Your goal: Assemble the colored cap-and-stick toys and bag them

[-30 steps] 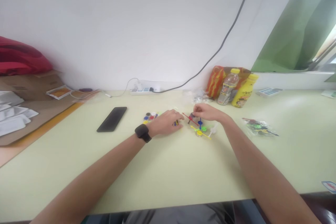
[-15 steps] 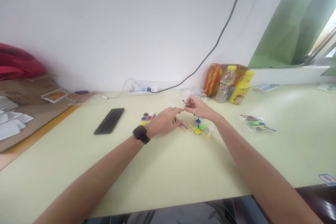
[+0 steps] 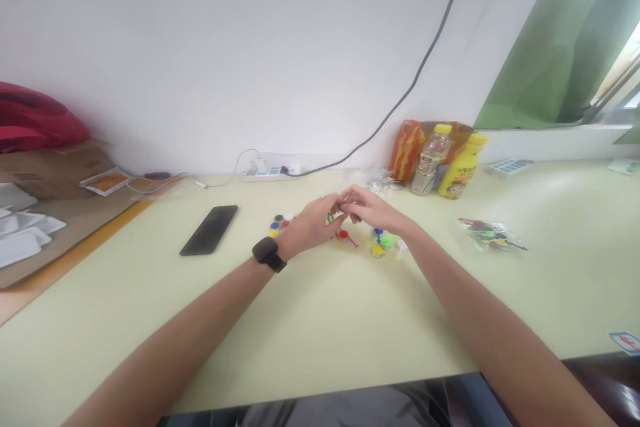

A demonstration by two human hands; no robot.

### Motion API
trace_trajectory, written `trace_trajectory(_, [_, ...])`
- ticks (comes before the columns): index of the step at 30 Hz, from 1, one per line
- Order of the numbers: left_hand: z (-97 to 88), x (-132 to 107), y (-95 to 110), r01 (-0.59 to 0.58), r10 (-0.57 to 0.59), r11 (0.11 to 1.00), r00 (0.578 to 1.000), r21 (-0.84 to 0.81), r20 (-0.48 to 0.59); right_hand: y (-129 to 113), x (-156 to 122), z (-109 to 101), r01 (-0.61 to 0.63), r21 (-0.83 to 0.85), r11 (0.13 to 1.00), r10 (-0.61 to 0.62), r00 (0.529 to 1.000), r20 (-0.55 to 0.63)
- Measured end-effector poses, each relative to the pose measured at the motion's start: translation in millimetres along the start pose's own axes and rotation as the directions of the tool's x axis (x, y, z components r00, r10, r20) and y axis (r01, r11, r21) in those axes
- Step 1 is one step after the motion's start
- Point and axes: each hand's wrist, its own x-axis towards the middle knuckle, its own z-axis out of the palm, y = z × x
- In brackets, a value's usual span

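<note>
My left hand (image 3: 316, 221), with a black watch on the wrist, meets my right hand (image 3: 373, 208) fingertip to fingertip above the table. Both are closed in pinches. The black arrow-shaped plastic piece seen in my right fingers a moment ago is now mostly covered by them; what my left fingers grip is hidden. Beneath the left palm lie small coloured plastic pieces, partly covered, including a red arrow-shaped piece (image 3: 344, 235). Round coloured discs (image 3: 275, 225) rest left of that hand. Under my right wrist are a yellow piece (image 3: 377, 251), a blue piece (image 3: 379, 235) and a green piece (image 3: 387, 242).
A black phone (image 3: 209, 231) lies on the left. A clear bag of coloured pieces (image 3: 493, 236) is on the right. Two yellow-capped bottles, one clear (image 3: 428, 163) and one yellow (image 3: 459, 170), stand by a red-yellow bag (image 3: 404, 147). A power strip (image 3: 267, 172) sits against the wall.
My right hand has moved slightly left and its fingers have closed against my left fingertips. The black piece, plain to see before, is now hidden between them.
</note>
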Motion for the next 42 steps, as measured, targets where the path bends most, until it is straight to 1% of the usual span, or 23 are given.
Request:
trace_trajectory(3, [-1.4,0.6,0.2,-0.05,0.051,0.999,0.997,0.022,-0.057,-3.9,0.5,-2.0,-0.05,0.132,0.99,0.049,0.999,0.01])
trace_trajectory(5, [-1.6,0.8,-0.5,-0.064,0.066,0.997,0.995,0.032,-0.077,-2.2,2.0,-2.6,-0.052,0.164,0.985,0.047,0.998,0.033])
trace_trajectory(8, [-1.8,1.1,-2.4,-0.073,0.073,0.997,0.993,0.01,-0.089,4.1,4.7,-3.2,-0.04,0.167,0.985,0.031,0.998,0.056])
trace_trajectory(12, [-1.5,2.0,-2.1,-0.114,0.109,0.993,0.989,-0.038,-0.096,10.1,6.4,-3.7,-0.065,0.173,0.983,0.055,0.996,0.064])
trace_trajectory(16, [-1.3,2.2,2.4,-0.126,0.122,0.991,0.989,-0.053,-0.081,7.6,4.0,-2.5,-0.09,0.189,0.978,0.083,0.996,0.045])
trace_trajectory(18, [-1.7,2.0,4.2,-0.124,0.12,0.99,0.991,-0.066,-0.066,3.7,1.4,-1.4,-0.092,0.177,0.98,0.082,0.995,0.062])
trace_trajectory(20, [-2.2,1.9,4.6,-0.119,0.116,0.99,0.992,-0.077,-0.048,-0.7,-1.0,-0.4,-0.106,0.134,0.985,0.096,0.993,0.074])
trace_trajectory(22, [-2.8,2.1,3.3,-0.116,0.112,0.99,0.992,-0.075,-0.048,-3.7,-2.2,-0.2,-0.131,0.082,0.988,0.127,0.99,0.059])
trace_trajectory(25, [-3.9,3.6,-0.7,-0.09,0.085,0.992,0.995,-0.083,-0.058,-2.3,-0.8,-2.6,-0.156,0.018,0.988,0.157,0.986,-0.049])
trace_trajectory(28, [-4.9,7.0,-5.7,-0.029,0.026,0.993,0.999,-0.112,-0.025,7.1,3.0,-8.8,-0.187,-0.095,0.978,0.169,0.97,-0.174])
trace_trajectory(30, [-4.2,10.2,-9.8,-0.001,0.0,0.994,1.0,-0.105,-0.008,15.9,5.6,-13.9,-0.231,-0.203,0.952,0.184,0.956,-0.228])
trace_trajectory(32, [-1.5,13.5,-15.6,0.004,-0.004,0.998,1.0,-0.061,-0.001,24.8,7.7,-18.9,-0.276,-0.282,0.919,0.201,0.942,-0.268])
trace_trajectory(35, [6.6,18.5,-26.3,0.021,-0.022,0.999,0.999,0.039,0.023,35.6,10.1,-26.3,-0.324,-0.366,0.872,0.214,0.926,-0.311])
trace_trajectory(37, [13.8,22.5,-32.2,0.047,-0.05,0.997,0.998,0.068,0.048,40.4,11.1,-31.7,-0.352,-0.431,0.831,0.215,0.917,-0.336])
trace_trajectory(40, [25.2,30.1,-34.8,0.057,-0.061,0.997,0.995,0.053,0.081,43.0,10.4,-41.7,-0.389,-0.524,0.758,0.226,0.909,-0.349])
trace_trajectory(42, [32.2,35.3,-32.4,0.055,-0.059,0.998,0.993,0.04,0.107,40.8,7.8,-49.1,-0.396,-0.574,0.717,0.242,0.913,-0.328])
